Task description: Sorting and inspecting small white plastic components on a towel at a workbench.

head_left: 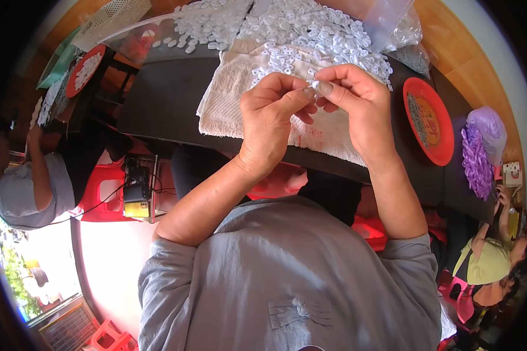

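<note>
Above a beige towel point(222, 105), my left hand point(272, 114) and my right hand point(366, 111) meet, thumbs and fingertips nearly touching. Between them they pinch a small white plastic piece point(315, 85), mostly covered by the fingers. Just beyond lies a large heap of small white oval plastic pieces point(334, 41), many with a hole, spilling onto the towel's far part. To the right of my right hand stands a red plate point(445, 140) with a pile of small grey parts point(417, 117) on it.
The dark table point(158, 105) carries purple strips point(476, 167) and a clear plastic bag point(404, 35) at the right. Co-workers sit at the far left point(29, 187) and far right point(489, 260). At the left, another red plate point(73, 90) holds white pieces.
</note>
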Demonstrator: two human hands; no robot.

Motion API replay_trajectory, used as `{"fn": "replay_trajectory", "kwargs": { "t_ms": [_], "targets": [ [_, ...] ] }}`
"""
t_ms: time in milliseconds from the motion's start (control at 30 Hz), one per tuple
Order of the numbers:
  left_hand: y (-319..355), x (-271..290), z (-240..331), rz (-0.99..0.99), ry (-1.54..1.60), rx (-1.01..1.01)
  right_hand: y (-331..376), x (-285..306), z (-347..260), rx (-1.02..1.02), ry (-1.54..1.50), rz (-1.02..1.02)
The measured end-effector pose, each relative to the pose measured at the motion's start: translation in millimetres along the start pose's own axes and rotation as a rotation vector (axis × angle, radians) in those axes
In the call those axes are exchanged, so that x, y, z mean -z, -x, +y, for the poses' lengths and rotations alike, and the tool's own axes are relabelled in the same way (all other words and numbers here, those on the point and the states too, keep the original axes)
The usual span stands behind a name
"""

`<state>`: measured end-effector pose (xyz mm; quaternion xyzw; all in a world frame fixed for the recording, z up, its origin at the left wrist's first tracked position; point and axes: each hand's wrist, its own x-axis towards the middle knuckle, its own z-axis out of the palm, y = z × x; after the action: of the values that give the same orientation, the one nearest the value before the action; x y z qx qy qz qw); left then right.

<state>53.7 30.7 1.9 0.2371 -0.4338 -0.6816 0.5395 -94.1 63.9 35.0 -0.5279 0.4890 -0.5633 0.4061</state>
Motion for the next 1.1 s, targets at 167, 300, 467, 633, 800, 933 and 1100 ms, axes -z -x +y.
{"fn": "replay_trajectory", "kwargs": {
  "t_ms": [167,300,467,633,800,933,1100],
  "targets": [
    [4,1,3,-0.070,0.010,-0.005,0,7,1,-0.119,-0.066,-0.053],
    [9,4,5,-0.135,0.026,-0.029,0,10,-5,-0.103,-0.088,-0.133],
    [9,9,4,-0.230,-0.064,-0.034,1,14,-8,-0.167,-0.066,-0.233],
    [12,9,3,-0.217,-0.047,-0.052,6,13,-7,-0.226,-0.111,-0.245],
    [12,10,4,-0.251,-0.034,-0.014,6,14,-2,-0.217,-0.153,-0.270],
    [18,-1,9,-0.225,0.024,-0.005,7,15,-5,-0.220,-0.152,-0.255],
    [17,4,11,-0.285,-0.032,-0.038,9,14,-9,-0.238,-0.212,-0.351]
  ]
}}
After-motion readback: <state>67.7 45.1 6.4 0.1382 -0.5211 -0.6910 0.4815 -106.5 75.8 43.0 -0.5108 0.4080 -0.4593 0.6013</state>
